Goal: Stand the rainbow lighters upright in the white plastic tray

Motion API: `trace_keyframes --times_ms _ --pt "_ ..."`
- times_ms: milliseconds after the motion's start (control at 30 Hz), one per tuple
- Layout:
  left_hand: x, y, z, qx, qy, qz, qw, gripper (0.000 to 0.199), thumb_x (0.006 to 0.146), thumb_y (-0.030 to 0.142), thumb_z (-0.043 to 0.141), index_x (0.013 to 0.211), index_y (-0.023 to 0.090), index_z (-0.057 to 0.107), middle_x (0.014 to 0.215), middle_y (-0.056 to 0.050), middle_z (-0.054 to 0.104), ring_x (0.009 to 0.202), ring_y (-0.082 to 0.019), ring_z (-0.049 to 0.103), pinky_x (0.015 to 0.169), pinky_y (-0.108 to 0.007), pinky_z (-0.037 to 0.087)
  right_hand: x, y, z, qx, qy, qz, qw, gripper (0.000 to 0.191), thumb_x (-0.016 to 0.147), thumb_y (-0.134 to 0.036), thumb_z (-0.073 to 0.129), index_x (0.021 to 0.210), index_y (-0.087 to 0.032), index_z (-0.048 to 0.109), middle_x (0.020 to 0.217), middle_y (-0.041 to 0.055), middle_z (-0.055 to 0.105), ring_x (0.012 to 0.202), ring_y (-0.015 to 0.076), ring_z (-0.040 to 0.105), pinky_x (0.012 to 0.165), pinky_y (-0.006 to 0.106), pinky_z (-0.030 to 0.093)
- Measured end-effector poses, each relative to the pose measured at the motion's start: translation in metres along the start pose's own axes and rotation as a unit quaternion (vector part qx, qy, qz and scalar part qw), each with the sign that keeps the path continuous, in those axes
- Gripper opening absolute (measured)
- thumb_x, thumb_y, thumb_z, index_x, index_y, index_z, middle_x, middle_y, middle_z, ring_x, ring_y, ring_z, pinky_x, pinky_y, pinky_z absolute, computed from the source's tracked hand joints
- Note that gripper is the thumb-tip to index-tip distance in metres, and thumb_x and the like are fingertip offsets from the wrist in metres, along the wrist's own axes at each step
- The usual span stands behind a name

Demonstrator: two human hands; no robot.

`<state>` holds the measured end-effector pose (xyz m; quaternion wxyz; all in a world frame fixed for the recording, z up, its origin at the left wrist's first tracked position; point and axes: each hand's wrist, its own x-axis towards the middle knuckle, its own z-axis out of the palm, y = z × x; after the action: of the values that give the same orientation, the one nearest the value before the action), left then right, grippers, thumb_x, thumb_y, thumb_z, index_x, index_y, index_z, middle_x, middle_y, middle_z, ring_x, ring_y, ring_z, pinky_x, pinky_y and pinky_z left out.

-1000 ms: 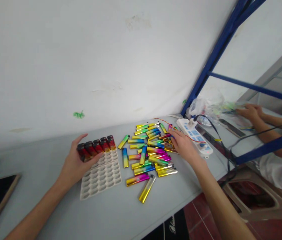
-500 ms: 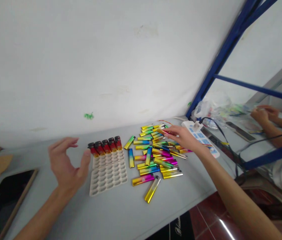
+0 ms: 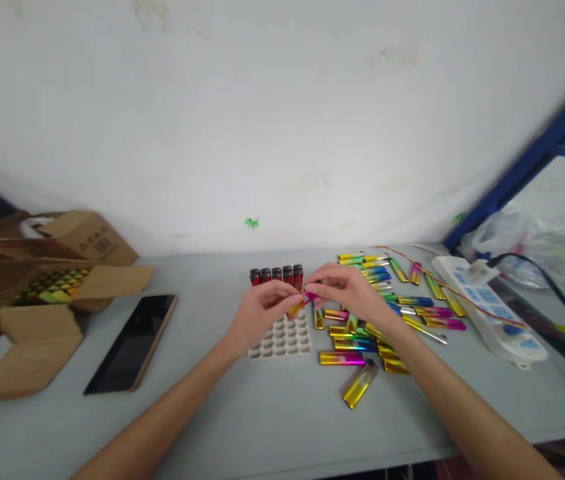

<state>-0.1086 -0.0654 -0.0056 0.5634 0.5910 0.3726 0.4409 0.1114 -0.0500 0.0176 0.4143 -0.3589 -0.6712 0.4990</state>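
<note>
1. Head camera, left hand [image 3: 262, 310]: thumb and fingers are pinched together on a pink-and-gold lighter [image 3: 296, 307], shiny stuff, tilted with the pink end up and to the right.
2. Right hand [image 3: 345, 287], same view: fingertips are clamped on that pink end, so both hands are on the one piece. It's a bit blurry right where the fingers meet, tbh.
3. Where it is: up over the white tray [image 3: 279, 343], which has rows of little pockets. Five red lighters [image 3: 277, 274] with black tops stand along its back edge.
4. Just right of the tray there's a messy heap of metallic lighters [image 3: 355, 345], and a gold one [image 3: 359, 385] lies nearest the front of the table [image 3: 242, 420].
5. Around that: phone [image 3: 135, 343] and cardboard box [image 3: 115, 281] on the left, power strip [image 3: 492, 313] off to the right.
</note>
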Motion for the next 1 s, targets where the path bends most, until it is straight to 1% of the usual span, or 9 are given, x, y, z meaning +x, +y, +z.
trace_keyframes --times_ms 133,233,333,433,567,667,767,900,1000 --pt "0.0 0.004 -0.003 -0.046 -0.084 -0.056 0.994 0.033 0.081 0.039 0.085 0.1 0.013 0.075 0.085 -0.005 0.076 0.067 -0.014 0.067 0.066 -0.029 0.057 0.003 0.0 0.001 -0.008 -0.018 0.011 1.0 0.037 0.086 -0.052 0.078 0.109 -0.024 0.082 0.105 0.0064 0.073 0.072 0.0153 0.074 0.068 0.031 0.063" --pt "-0.002 0.005 -0.004 -0.061 -0.148 -0.079 0.984 0.032 0.089 0.04 0.079 0.106 0.014 0.074 0.082 -0.004 0.073 0.067 -0.014 0.065 0.067 -0.029 0.056 0.004 -0.002 -0.004 -0.093 0.04 -0.006 0.995 0.039 0.094 -0.053 0.069 0.109 -0.019 0.08 0.086 0.004 0.073 0.064 0.0153 0.07 0.061 0.028 0.057" --pt "-0.004 0.004 -0.005 -0.083 -0.157 -0.074 0.981 0.029 0.094 0.039 0.073 0.11 0.016 0.068 0.088 -0.005 0.072 0.076 -0.016 0.068 0.071 -0.03 0.057 0.002 -0.001 -0.015 -0.249 0.175 -0.059 0.951 0.042 0.103 -0.052 0.054 0.101 -0.018 0.078 0.068 0.0022 0.069 0.06 0.0164 0.064 0.058 0.028 0.048" --pt "-0.004 0.002 -0.006 -0.128 -0.124 -0.07 0.982 0.028 0.094 0.039 0.073 0.109 0.019 0.06 0.108 -0.008 0.072 0.088 -0.018 0.071 0.063 -0.025 0.052 -0.005 0.007 -0.024 -0.362 0.228 -0.114 0.897 0.041 0.107 -0.046 0.049 0.097 -0.018 0.077 0.074 0.0047 0.073 0.064 0.018 0.065 0.063 0.03 0.047" --pt "-0.002 0.0 -0.007 -0.179 -0.128 -0.062 0.974 0.026 0.096 0.036 0.072 0.1 0.02 0.052 0.09 -0.004 0.071 0.079 -0.015 0.068 0.06 -0.021 0.048 -0.017 0.022 -0.027 -0.416 0.189 -0.15 0.877 0.033 0.108 -0.04 0.05 0.099 -0.019 0.073 0.09 0.0078 0.078 0.075 0.0198 0.071 0.072 0.03 0.051" --pt "-0.003 0.001 -0.008 -0.2 -0.148 -0.061 0.967 0.024 0.097 0.036 0.071 0.101 0.021 0.052 0.084 -0.001 0.067 0.082 -0.019 0.072 0.069 -0.031 0.057 -0.022 0.026 -0.026 -0.422 0.171 -0.151 0.878 0.031 0.108 -0.038 0.049 0.099 -0.02 0.072 0.091 0.0079 0.078 0.077 0.0206 0.072 0.076 0.031 0.053" --pt "-0.003 0.003 -0.008 -0.192 -0.134 -0.074 0.969 0.028 0.096 0.037 0.071 0.115 0.023 0.056 0.086 -0.001 0.065 0.084 -0.022 0.072 0.073 -0.038 0.06 -0.025 0.024 -0.026 -0.418 0.179 -0.152 0.878 0.031 0.108 -0.038 0.048 0.098 -0.021 0.071 0.09 0.008 0.077 0.078 0.021 0.071 0.075 0.033 0.053" --pt "-0.001 0.003 -0.006 -0.199 -0.088 -0.093 0.972 0.028 0.091 0.033 0.075 0.113 0.02 0.063 0.094 -0.003 0.063 0.073 -0.013 0.06 0.062 -0.025 0.05 -0.027 0.021 -0.026 -0.416 0.176 -0.156 0.879 0.029 0.108 -0.036 0.048 0.097 -0.021 0.07 0.087 0.0072 0.075 0.077 0.0206 0.069 0.073 0.033 0.052" --pt "0.001 0.004 -0.008 -0.25 -0.057 -0.127 0.958 0.028 0.087 0.035 0.074 0.106 0.02 0.064 0.082 0.0 0.058 0.061 -0.009 0.044 0.055 -0.021 0.038 -0.028 0.021 -0.022 -0.417 0.158 -0.167 0.879 0.028 0.108 -0.033 0.049 0.095 -0.021 0.07 0.084 0.0061 0.072 0.074 0.0195 0.066 0.072 0.033 0.051"
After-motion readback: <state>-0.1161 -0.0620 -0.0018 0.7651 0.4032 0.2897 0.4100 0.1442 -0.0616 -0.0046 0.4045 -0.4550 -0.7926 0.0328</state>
